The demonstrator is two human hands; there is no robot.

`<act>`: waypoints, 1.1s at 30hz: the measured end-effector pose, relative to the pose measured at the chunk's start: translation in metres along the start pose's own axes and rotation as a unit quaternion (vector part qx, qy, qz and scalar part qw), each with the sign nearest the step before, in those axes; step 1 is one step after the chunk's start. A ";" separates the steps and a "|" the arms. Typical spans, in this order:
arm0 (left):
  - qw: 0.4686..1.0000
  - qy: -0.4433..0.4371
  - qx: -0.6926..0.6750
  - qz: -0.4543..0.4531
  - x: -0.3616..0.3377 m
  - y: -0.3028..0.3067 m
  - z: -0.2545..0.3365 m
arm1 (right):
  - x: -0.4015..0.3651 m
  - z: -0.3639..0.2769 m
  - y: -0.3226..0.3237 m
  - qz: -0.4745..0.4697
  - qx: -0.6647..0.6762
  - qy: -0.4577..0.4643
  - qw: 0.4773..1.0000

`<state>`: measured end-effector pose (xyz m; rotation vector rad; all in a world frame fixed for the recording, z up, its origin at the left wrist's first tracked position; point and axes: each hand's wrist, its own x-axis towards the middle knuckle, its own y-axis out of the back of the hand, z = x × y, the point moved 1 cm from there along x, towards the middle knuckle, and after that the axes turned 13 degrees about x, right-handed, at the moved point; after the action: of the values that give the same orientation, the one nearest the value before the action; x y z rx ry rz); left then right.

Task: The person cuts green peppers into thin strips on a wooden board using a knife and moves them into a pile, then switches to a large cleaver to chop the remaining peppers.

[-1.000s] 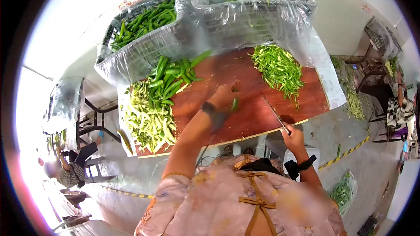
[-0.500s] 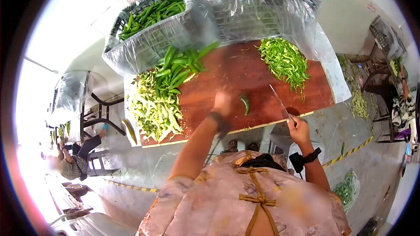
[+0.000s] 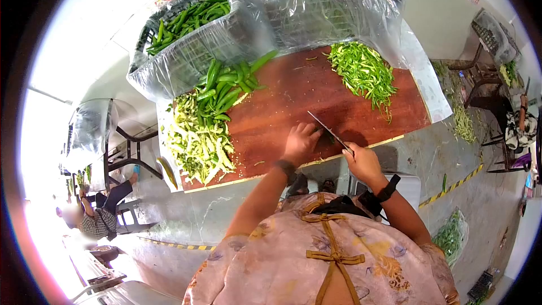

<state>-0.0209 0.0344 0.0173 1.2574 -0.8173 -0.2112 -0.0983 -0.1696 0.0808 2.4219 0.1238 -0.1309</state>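
Note:
My left hand [image 3: 300, 143] is closed, its curled fingers pressed down on a green pepper [image 3: 326, 138] near the front edge of the wooden board [image 3: 276, 107]. Most of that pepper is hidden by the fingers and the blade. In my right hand [image 3: 363, 164] is a knife [image 3: 327, 128], its blade slanting to the far left, right beside my left fingertips. Whole green peppers [image 3: 227, 87] lie heaped at the board's back left. In front of them spreads a pile of pale cut pepper pieces [image 3: 199, 141]. Thin green pepper strips [image 3: 362, 73] are heaped at the back right.
Behind the board stand two plastic-lined crates: the left crate [image 3: 186, 51] holds whole peppers, the right crate [image 3: 333, 14] shows mesh walls. A white stool [image 3: 403, 189] is by my right side. Other people sit far left [image 3: 99, 220] and far right [image 3: 520, 127].
My left hand has come down from a blurred reach onto the single pepper on the board. The knife in my right hand has moved left, close to that pepper.

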 end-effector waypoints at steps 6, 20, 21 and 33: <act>0.998 -0.024 -0.015 0.060 0.004 -0.002 0.007 | 0.013 0.017 -0.012 -0.011 -0.083 -0.017 0.996; 1.000 0.011 0.010 0.012 0.002 -0.004 0.023 | -0.007 0.007 -0.003 -0.008 -0.080 -0.010 0.997; 1.000 0.003 0.008 0.024 0.003 -0.001 0.025 | -0.007 0.008 -0.003 0.003 -0.086 -0.002 0.996; 0.998 -0.066 -0.012 -0.004 0.003 -0.004 0.023 | -0.010 0.007 -0.001 -0.011 -0.071 0.004 0.997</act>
<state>-0.0324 0.0144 0.0166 1.2348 -0.9208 -0.3127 -0.1091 -0.1744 0.0761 2.2796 0.1581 -0.1180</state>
